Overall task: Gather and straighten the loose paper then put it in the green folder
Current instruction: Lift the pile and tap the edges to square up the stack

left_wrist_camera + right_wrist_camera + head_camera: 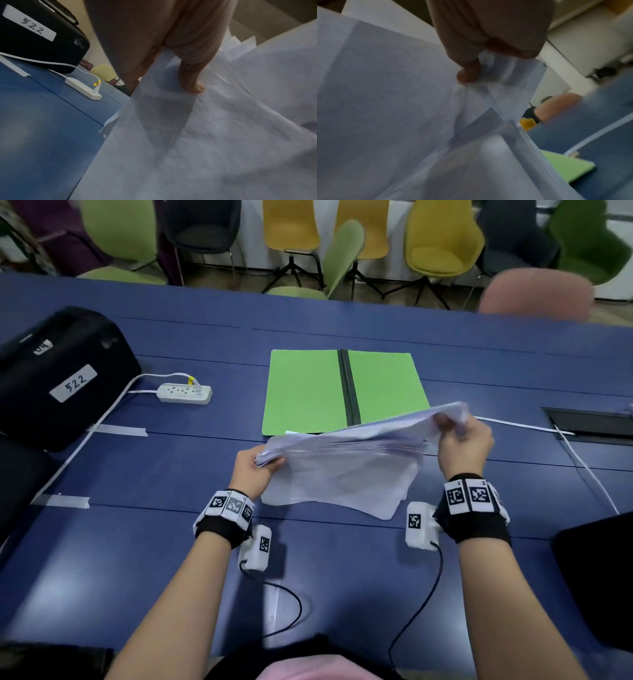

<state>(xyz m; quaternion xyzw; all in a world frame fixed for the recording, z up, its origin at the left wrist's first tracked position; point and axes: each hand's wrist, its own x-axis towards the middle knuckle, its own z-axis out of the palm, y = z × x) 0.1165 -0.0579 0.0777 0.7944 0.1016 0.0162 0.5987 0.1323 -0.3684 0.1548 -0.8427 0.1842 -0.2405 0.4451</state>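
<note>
A loose stack of white paper [342, 463] hangs in the air between both hands, sagging toward the blue table [171, 542]. My left hand [255, 465] pinches its left end, thumb on top of the paper [205, 135]. My right hand [455, 433] grips the raised right end, where the paper [385, 94] crumples. The sheets are uneven, with edges fanned out. The green folder [305, 392] lies open and flat on the table just behind the paper, its black spine in the middle; a corner of the green folder [565, 169] shows in the right wrist view.
A black case [58, 374] labelled 522 sits at the left, with a white power strip [185, 393] and its cable beside it. A cable hatch [592, 422] is at the right edge. Coloured chairs [442, 241] line the far side.
</note>
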